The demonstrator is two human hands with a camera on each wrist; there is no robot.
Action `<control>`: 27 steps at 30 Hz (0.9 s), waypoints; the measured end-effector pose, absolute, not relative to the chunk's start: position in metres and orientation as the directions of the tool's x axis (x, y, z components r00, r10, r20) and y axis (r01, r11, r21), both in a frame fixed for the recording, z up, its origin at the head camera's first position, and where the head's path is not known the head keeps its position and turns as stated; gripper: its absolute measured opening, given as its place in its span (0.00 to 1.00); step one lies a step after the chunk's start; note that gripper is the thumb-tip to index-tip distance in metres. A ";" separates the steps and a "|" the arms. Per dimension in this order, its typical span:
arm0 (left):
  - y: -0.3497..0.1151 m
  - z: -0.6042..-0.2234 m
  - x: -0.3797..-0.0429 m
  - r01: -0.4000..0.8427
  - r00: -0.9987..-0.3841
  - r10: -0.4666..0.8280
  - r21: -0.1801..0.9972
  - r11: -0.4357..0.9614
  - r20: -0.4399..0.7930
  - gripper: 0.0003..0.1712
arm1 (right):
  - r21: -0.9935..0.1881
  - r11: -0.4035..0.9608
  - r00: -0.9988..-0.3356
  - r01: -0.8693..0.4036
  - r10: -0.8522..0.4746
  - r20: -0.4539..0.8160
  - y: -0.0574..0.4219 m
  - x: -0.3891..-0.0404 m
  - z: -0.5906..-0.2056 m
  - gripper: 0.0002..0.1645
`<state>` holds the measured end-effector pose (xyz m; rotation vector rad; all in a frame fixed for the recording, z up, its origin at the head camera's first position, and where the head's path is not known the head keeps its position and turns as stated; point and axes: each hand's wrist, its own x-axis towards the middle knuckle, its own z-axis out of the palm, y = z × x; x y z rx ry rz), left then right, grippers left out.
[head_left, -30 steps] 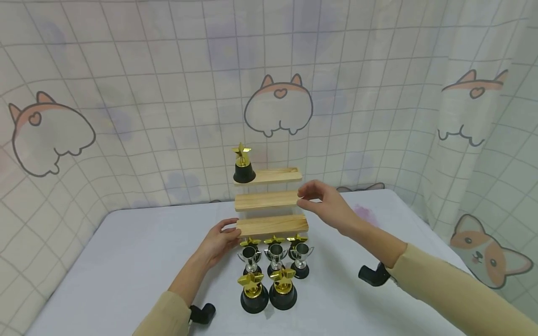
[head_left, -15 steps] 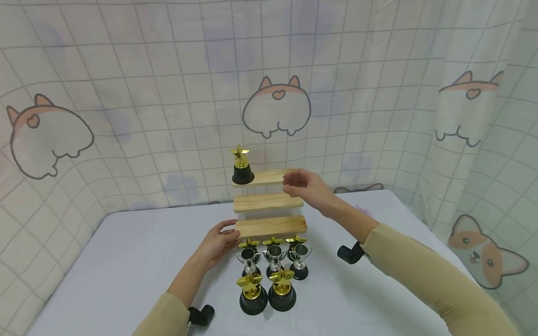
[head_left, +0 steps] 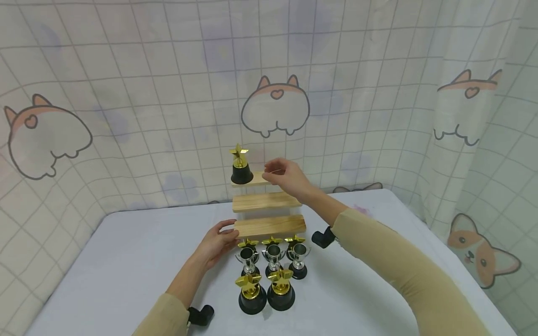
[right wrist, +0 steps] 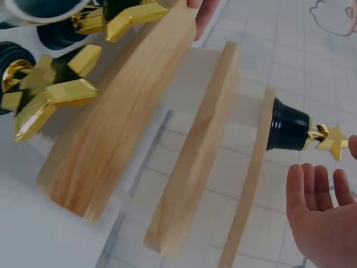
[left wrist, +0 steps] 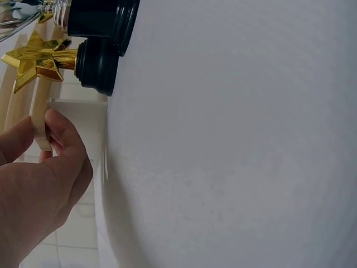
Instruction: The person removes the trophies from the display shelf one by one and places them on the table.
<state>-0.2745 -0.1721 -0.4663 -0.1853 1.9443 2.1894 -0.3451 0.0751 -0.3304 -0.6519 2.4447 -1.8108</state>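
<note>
A gold star trophy with a black base [head_left: 241,174] stands upright at the left end of the top board [head_left: 258,178] of a three-step wooden rack. My right hand [head_left: 290,178] is just to its right, over that board, fingers loosely bent and holding nothing. In the right wrist view the fingertips [right wrist: 295,177] lie close to the trophy's star, with a gap showing. My left hand [head_left: 216,245] pinches the left end of the lowest board [head_left: 270,227] between thumb and fingers, plain in the left wrist view, where the hand [left wrist: 50,184] is seen from behind.
In front of the rack stand three small gold star trophies [head_left: 272,241], then three silver cups [head_left: 274,253], then two larger gold star trophies [head_left: 280,295]. The middle board [head_left: 265,201] lies between the others. A patterned curtain [head_left: 168,116] hangs behind the white table [head_left: 138,261].
My right hand has moved left and up, from the rack's right side to beside the trophy on the top board. The left hand has kept its hold on the lowest board.
</note>
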 end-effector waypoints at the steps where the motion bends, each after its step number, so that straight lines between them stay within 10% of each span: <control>1: -0.172 -0.467 -0.275 -0.237 -0.970 0.072 0.965 -0.113 -0.230 0.32 | -0.921 0.238 -0.915 -0.308 -0.340 0.218 0.073 -0.348 -0.331 0.22; 27: -0.176 -0.467 -0.276 -0.243 -0.969 0.072 0.961 -0.131 -0.235 0.32 | -0.887 0.363 -0.947 -0.285 -0.252 0.201 0.009 -0.383 -0.337 0.33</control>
